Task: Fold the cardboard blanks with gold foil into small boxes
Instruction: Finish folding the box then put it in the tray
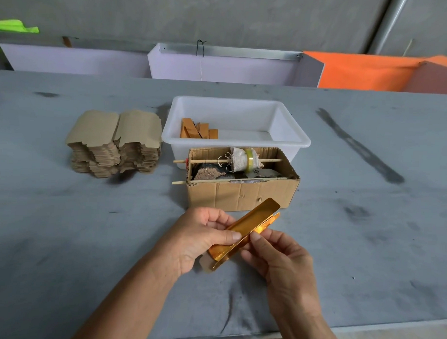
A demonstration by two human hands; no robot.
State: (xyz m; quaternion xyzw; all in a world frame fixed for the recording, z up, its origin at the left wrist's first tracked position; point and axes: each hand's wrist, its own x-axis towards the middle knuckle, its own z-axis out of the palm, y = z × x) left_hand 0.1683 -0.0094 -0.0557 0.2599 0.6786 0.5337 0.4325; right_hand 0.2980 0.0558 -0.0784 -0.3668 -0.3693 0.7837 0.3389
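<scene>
No readable text, label, brand, number or sign appears anywhere.

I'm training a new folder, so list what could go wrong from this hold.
1. Both thumbs pinch the gold blank mid-panel; the left hand or right hand may crease it off its score lines.
2. The blank's far end hangs near the cardboard box and could catch on it.

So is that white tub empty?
No, the white tub holds a few orange folded pieces leaning in its left corner.
</scene>
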